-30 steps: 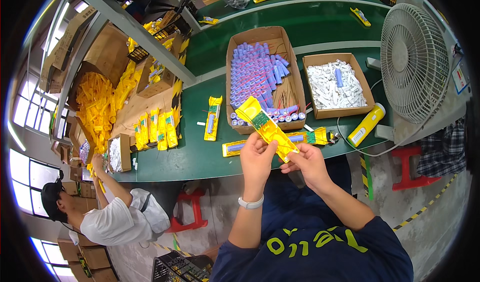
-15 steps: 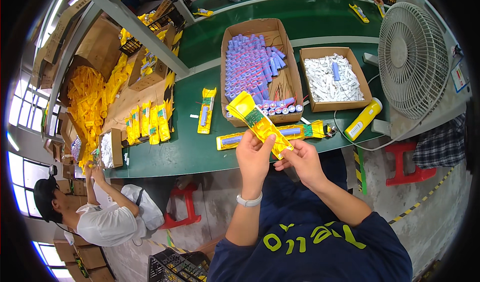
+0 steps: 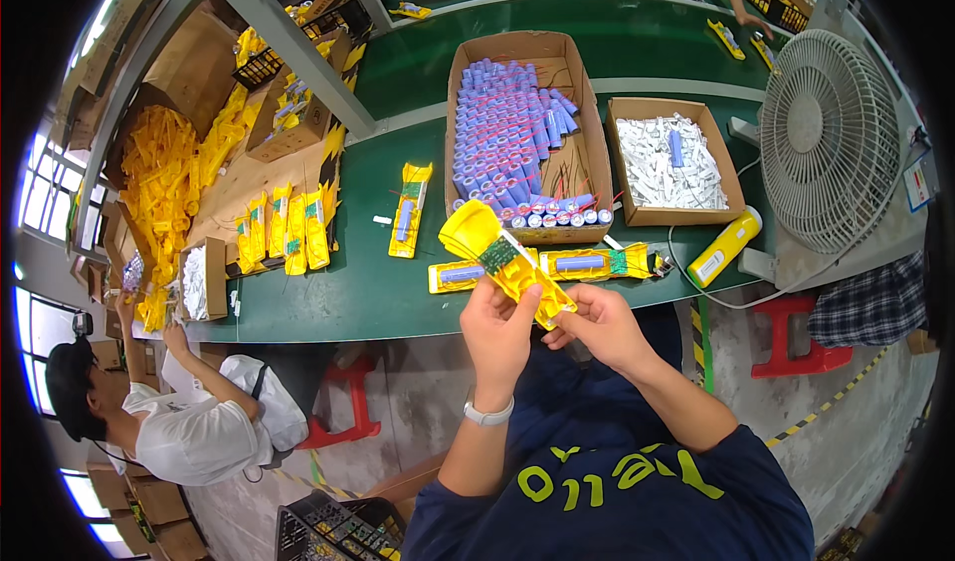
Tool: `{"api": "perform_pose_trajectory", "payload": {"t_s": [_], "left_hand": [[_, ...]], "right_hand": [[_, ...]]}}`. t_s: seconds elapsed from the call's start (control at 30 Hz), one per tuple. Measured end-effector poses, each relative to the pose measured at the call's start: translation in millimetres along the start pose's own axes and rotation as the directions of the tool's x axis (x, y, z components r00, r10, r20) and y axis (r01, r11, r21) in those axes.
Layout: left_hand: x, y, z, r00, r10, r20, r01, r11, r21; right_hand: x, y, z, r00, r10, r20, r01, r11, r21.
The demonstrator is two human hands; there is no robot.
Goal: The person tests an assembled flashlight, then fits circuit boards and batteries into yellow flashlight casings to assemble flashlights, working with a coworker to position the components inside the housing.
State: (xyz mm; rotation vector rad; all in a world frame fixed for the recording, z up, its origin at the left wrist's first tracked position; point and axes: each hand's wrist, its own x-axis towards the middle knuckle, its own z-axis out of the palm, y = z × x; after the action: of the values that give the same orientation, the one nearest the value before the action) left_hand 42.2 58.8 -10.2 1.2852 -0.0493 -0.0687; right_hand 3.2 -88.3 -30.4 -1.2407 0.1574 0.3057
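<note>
Both my hands hold a yellow plastic housing (image 3: 520, 278) above the table's front edge. A green circuit board (image 3: 500, 255) sits in its middle, and its wide end points away to the left. My left hand (image 3: 499, 327) grips the left side with the thumb on top. At the near end, my right hand (image 3: 604, 327) pinches the tip; whether it also holds a small part cannot be made out. Just beyond lie two similar yellow housings with purple battery cells, one to the left (image 3: 458, 277) and one to the right (image 3: 585, 265).
Behind stands a carton (image 3: 587, 168) of purple cells with red wires. To its right are a carton (image 3: 681, 203) of white strips, a yellow bottle (image 3: 725, 248) and a fan (image 3: 831, 138). Another housing (image 3: 409, 213) lies left. A co-worker (image 3: 204, 412) works at the far left.
The view has shifted slightly. The held housing has come a little nearer and to the left, with both hands still on it. The co-worker's arms have moved.
</note>
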Motion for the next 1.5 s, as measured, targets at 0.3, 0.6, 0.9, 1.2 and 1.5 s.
{"api": "perform_pose_trajectory", "payload": {"t_s": [0.3, 0.6, 0.9, 1.2, 1.5], "left_hand": [[11, 1, -32, 0.998, -0.021, -0.064, 0.019, 0.999, -0.030], [26, 7, -40, 0.996, -0.073, -0.041, 0.069, 0.993, -0.100], [37, 5, -37, 0.998, -0.059, -0.008, 0.057, 0.990, -0.129], [48, 11, -15, 1.000, -0.006, 0.014, 0.008, 0.988, -0.152], [54, 17, 2, 1.000, 0.016, 0.025, -0.012, 0.986, -0.165]], "right_hand": [[84, -111, -74, 0.710, -0.549, 0.442, 0.491, -0.065, -0.869], [147, -132, -80, 0.752, 0.161, 0.639, 0.648, 0.003, -0.762], [159, -106, -116, 0.942, -0.171, 0.288, 0.321, 0.700, -0.638], [138, -135, -118, 0.768, -0.640, -0.008, 0.576, 0.697, -0.428], [91, -168, -53, 0.499, -0.859, 0.113, 0.592, 0.243, -0.768]]}}
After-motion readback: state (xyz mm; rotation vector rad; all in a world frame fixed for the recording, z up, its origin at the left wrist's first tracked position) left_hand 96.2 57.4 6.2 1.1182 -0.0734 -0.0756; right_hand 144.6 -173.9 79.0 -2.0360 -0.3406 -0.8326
